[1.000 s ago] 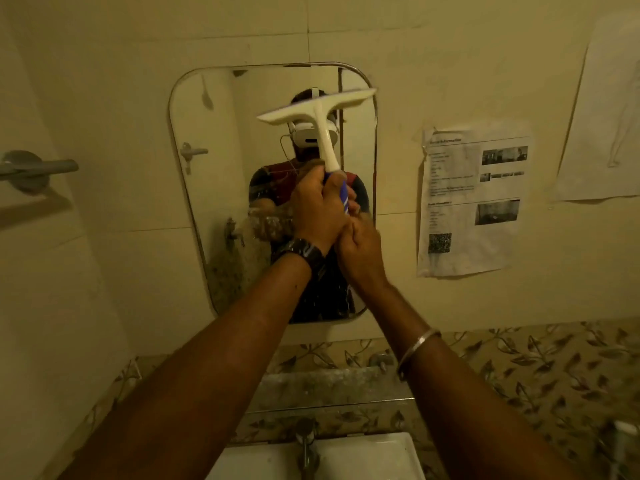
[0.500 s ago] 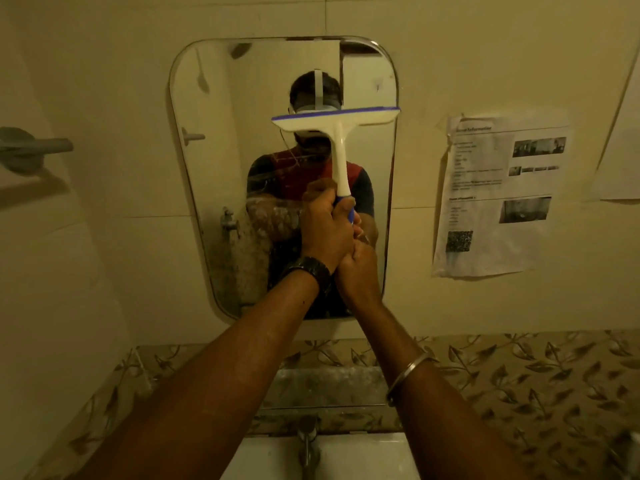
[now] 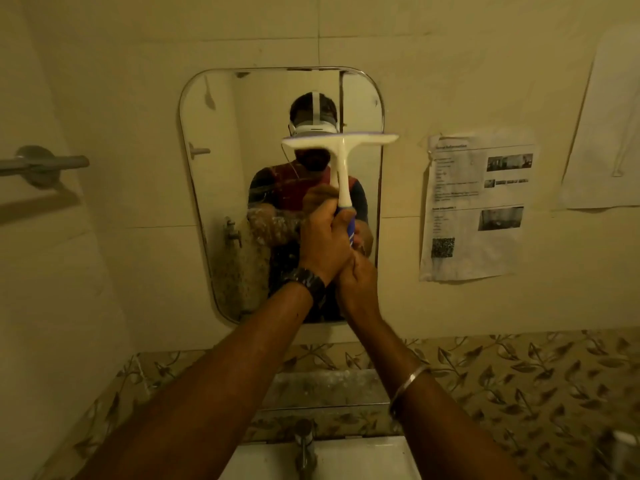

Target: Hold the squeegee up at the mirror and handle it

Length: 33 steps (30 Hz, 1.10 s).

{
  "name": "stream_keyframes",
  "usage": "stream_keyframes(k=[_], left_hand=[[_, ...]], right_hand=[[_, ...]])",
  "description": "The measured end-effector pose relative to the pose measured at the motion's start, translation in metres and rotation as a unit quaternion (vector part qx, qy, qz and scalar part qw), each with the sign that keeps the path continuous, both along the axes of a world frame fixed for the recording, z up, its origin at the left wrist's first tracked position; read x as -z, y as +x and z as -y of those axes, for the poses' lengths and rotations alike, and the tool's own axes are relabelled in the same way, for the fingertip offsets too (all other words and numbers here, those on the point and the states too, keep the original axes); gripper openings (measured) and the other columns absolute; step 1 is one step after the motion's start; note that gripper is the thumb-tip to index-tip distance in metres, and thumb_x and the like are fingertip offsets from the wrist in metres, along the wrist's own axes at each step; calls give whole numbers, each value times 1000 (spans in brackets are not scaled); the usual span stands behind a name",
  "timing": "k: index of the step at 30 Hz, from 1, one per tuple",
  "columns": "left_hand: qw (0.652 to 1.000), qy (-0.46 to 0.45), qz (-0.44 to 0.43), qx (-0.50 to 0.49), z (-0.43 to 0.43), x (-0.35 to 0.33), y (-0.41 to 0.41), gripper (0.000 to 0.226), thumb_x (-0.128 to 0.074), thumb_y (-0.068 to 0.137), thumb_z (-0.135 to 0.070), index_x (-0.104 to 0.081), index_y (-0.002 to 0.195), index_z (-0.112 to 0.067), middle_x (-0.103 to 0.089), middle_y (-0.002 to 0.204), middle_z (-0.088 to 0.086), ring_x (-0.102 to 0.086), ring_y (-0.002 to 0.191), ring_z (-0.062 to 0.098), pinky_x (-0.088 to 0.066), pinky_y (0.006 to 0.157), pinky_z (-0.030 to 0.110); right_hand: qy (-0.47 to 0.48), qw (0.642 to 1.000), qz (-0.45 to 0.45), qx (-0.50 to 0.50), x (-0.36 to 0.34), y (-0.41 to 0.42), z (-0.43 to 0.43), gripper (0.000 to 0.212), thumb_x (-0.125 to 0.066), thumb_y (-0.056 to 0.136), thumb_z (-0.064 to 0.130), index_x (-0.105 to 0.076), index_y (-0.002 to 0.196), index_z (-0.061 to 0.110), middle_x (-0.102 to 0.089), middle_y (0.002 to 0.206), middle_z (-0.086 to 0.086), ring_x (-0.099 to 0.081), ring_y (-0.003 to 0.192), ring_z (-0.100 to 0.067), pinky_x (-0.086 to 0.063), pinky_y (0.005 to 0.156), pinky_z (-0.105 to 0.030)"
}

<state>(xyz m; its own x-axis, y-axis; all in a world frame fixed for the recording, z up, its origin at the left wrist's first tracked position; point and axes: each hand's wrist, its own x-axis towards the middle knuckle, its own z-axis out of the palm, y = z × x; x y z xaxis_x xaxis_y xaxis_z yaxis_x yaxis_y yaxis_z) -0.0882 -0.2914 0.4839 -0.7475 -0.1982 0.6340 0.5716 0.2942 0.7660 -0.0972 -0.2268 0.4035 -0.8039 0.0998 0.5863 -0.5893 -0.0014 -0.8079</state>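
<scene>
A white squeegee point(image 3: 341, 143) with a blue grip stands upright in front of the wall mirror point(image 3: 221, 188), its blade level across the mirror's right half at about mid-height. My left hand point(image 3: 323, 239) grips the blue handle just below the white stem. My right hand point(image 3: 356, 282) is curled under it, around the handle's lower end and against my left hand. The lower left of the mirror glass looks speckled and dirty. A person in a headset is reflected behind the squeegee.
A white basin point(image 3: 363, 459) with a metal tap point(image 3: 304, 445) sits below, under a narrow ledge point(image 3: 329, 386). A printed notice point(image 3: 474, 206) and another paper point(image 3: 606, 126) hang on the right wall. A towel bar point(image 3: 41, 162) juts out at left.
The squeegee has straightened from tilted to level and slid down the mirror, from near the top edge to about mid-height. Both hands kept their hold on the handle.
</scene>
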Motion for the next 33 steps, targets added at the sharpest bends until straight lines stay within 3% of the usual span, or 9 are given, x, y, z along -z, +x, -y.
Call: stream_keyframes(k=[3,5,7,11,16,19,23,30,33], left_hand=[[999,5,-39,-6,-3,-42,-3,24,-58,104,-27,-64,106,-5,-72,100,13,-73,82,20,-64,69,32],[998,2,-53,-23,-2,-64,-10,23,-57,105,-22,-64,109,0,-71,100,16,-70,76,15,-57,60,18],[998,1,-53,-34,2,-77,-18,24,-57,105,-21,-63,111,1,-71,101,15,-68,71,11,-55,56,14],[997,-12,-52,-53,6,-75,-24,21,-59,104,-20,-64,109,-1,-70,95,9,-66,66,6,-51,54,10],[999,-4,-10,-40,11,-23,-32,17,-58,105,-21,-64,108,-5,-68,103,12,-69,74,13,-55,57,14],[999,-16,27,-37,18,22,-35,16,-59,104,-24,-64,105,-9,-70,95,10,-71,75,15,-58,63,21],[997,-26,42,-51,23,46,-25,18,-59,104,-24,-66,107,-8,-71,88,5,-68,66,4,-58,62,18],[999,-39,-29,-14,20,-4,4,19,-56,105,-23,-64,101,-6,-67,85,6,-66,64,6,-58,60,21],[995,-71,-64,-16,21,-53,1,20,-54,106,-22,-62,99,-5,-66,91,11,-64,65,8,-54,58,20]], right_hand=[[0,998,-66,1,-46,-6,-2,33,-42,110,13,-62,84,22,-66,77,9,-62,69,-26,-55,63,-43],[10,998,-70,2,-67,-13,0,38,-42,110,13,-60,77,20,-61,68,8,-58,58,-8,-49,55,-27],[22,998,-58,6,-77,-22,5,40,-42,109,13,-57,74,23,-58,66,7,-55,54,1,-43,53,-14],[24,999,-29,4,-74,-36,13,37,-45,105,17,-56,71,25,-58,66,5,-53,54,-1,-41,55,-18],[-14,999,40,2,-23,-33,23,23,-50,107,16,-61,89,24,-70,89,-13,-70,80,-27,-59,70,-40],[16,995,92,18,16,-28,28,30,-50,107,21,-65,84,10,-71,80,-14,-69,73,-32,-58,65,-50],[26,993,112,26,41,-21,32,37,-49,107,22,-63,77,7,-69,74,-17,-66,70,-38,-56,62,-55],[-46,999,8,-6,-1,8,29,33,-47,105,18,-60,74,20,-64,70,-2,-60,62,-17,-50,57,-31],[-91,995,-32,-21,-48,7,38,35,-45,107,6,-54,77,22,-61,68,10,-56,59,-3,-48,56,-21]])
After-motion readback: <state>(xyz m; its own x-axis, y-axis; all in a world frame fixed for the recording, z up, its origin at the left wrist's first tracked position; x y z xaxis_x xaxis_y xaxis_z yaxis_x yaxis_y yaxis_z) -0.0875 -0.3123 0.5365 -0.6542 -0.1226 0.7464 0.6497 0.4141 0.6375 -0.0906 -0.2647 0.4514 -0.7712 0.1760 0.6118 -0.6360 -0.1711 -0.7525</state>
